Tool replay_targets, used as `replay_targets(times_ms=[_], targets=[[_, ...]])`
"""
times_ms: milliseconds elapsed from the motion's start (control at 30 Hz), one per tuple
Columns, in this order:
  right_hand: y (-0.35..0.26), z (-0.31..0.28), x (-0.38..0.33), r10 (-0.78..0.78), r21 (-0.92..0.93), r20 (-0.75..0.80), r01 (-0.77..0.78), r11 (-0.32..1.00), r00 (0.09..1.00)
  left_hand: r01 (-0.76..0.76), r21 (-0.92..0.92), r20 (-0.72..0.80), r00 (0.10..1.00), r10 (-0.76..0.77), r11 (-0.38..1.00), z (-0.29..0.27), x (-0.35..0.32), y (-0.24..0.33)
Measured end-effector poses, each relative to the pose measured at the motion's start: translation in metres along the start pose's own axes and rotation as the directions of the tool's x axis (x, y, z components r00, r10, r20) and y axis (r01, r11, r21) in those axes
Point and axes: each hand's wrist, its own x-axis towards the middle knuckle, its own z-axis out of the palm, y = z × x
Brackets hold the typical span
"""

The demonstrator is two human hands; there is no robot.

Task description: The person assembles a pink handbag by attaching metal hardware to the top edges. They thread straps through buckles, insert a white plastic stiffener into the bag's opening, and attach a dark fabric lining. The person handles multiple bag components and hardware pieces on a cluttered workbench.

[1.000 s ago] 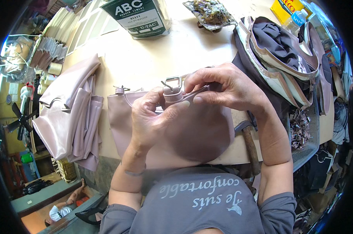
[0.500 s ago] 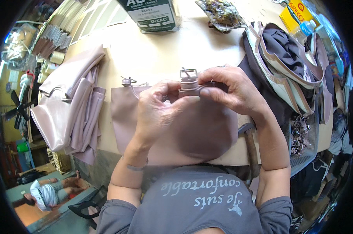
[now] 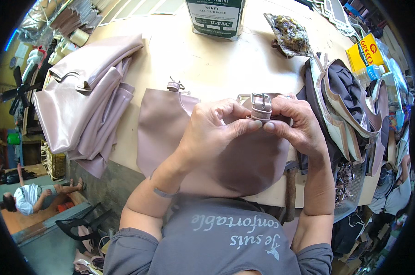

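Two hands are working close together above the desk (image 3: 170, 59), both narrowed into pinches. The left hand (image 3: 212, 130) is holding one pink strap (image 3: 261, 113) between thumb and fingers, and the right hand (image 3: 299, 121) is gripping at its right side, the two thumbs nearly meeting. One silver buckle (image 3: 261, 99) is standing upright on this strap, at the upper edge of one pink bag body (image 3: 164, 126), which is lying on the desk in front of the person. A second, smaller strap tab (image 3: 174, 85) is sticking up from the bag body's upper left.

Printing is showing in three main places: one can (image 3: 216, 18) is bearing a green-and-white label with several lines of lettering; one yellow box (image 3: 365, 52) is carrying dark and red print; one grey shirt (image 3: 235, 233) is displaying two lines of pale lettering, appearing upside down. One clear bottle (image 3: 372, 72) with blue on it is resting just beside the box.

One pile of folded pink pieces (image 3: 95, 105) is lying to the left, its layers overlapping too much for counting. One hammer (image 3: 290, 190) is lying near the right forearm, and one mesh tray (image 3: 357, 183) is holding many small metal pieces (image 3: 344, 183).
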Motion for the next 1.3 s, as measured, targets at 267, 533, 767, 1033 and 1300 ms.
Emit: replay_targets(times_ms=[267, 533, 767, 1033, 1300], targets=[[-0.004, 0.008, 0.0, 0.067, -0.042, -0.056, -0.069, 0.997, 0.996, 0.023, -0.084, 0.001, 1.0, -0.023, 0.996, 0.004, 0.002, 0.001], [0.013, 0.004, 0.001, -0.102, -0.127, -0.049, 0.095, 0.987, 0.994, 0.095, -0.091, -0.004, 0.995, -0.096, 0.991, 0.01, 0.006, -0.001], [0.032, 0.004, -0.002, -0.139, -0.301, -0.038, 0.121, 0.946, 0.99, 0.07, 0.074, -0.034, 0.997, -0.067, 0.995, 0.012, 0.007, -0.003], [0.068, -0.011, -0.007, -0.021, -0.106, -0.112, 0.01, 0.994, 0.993, 0.058, -0.008, -0.094, 0.994, -0.059, 0.998, 0.018, 0.014, -0.007], [0.046, 0.001, 0.002, -0.185, -0.149, -0.021, 0.18, 0.972, 0.982, 0.127, 0.049, -0.044, 0.991, -0.125, 0.991, 0.012, 0.013, -0.001]])
